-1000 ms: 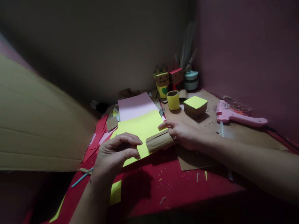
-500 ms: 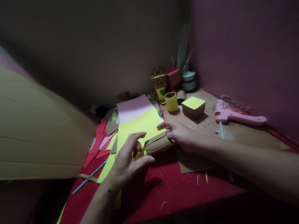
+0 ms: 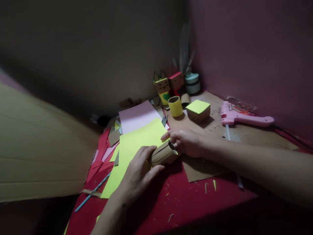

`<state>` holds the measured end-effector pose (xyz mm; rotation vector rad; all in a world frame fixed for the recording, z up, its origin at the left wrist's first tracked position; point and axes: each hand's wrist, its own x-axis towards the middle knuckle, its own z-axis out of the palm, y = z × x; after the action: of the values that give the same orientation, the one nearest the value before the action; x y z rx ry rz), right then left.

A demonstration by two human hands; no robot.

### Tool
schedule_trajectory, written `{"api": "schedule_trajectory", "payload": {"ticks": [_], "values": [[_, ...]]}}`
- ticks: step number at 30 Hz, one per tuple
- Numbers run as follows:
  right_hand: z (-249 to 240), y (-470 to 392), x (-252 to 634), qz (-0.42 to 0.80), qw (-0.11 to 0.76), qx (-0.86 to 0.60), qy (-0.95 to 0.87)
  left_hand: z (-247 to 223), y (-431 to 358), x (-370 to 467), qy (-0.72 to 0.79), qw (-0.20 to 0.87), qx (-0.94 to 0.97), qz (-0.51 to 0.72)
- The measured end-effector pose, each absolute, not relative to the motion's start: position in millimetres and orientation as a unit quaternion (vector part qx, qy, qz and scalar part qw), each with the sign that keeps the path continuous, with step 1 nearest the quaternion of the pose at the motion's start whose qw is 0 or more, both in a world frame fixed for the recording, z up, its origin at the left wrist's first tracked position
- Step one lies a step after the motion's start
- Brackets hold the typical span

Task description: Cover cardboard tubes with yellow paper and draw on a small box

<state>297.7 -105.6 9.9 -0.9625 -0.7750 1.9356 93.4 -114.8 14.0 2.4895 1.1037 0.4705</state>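
the brown cardboard tube (image 3: pixel 161 156) is gripped at its left end between the thumb and fingers of the left hand (image 3: pixel 134 173). its dark, ragged open end is met by the curled fingers of the right hand (image 3: pixel 187 143); whether it is pinched there cannot be told. the tube, creased and seamed lengthwise, is held at the edge of the smooth yellow sheet (image 3: pixel 137 138).
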Motion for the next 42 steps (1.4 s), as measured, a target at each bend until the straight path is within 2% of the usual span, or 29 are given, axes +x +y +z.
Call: {"api": "schedule_trajectory", "payload": {"ticks": [21, 36, 42], "values": [[7.6, -100.0, 298.8, 0.784, 0.387, -0.384, -0.297, 12.8, -113.3, 93.5, 0.381, 0.154, 0.899, 0.153], [5.0, -108.8, 294.9, 0.690, 0.412, -0.452, -0.387, 13.1, -114.1, 96.7, 0.387, 0.178, 0.894, 0.138], [3.6, -109.2, 294.9, 0.706, 0.412, -0.436, -0.376, 16.0, -109.7, 82.9, 0.371, 0.179, 0.900, 0.144]]}}
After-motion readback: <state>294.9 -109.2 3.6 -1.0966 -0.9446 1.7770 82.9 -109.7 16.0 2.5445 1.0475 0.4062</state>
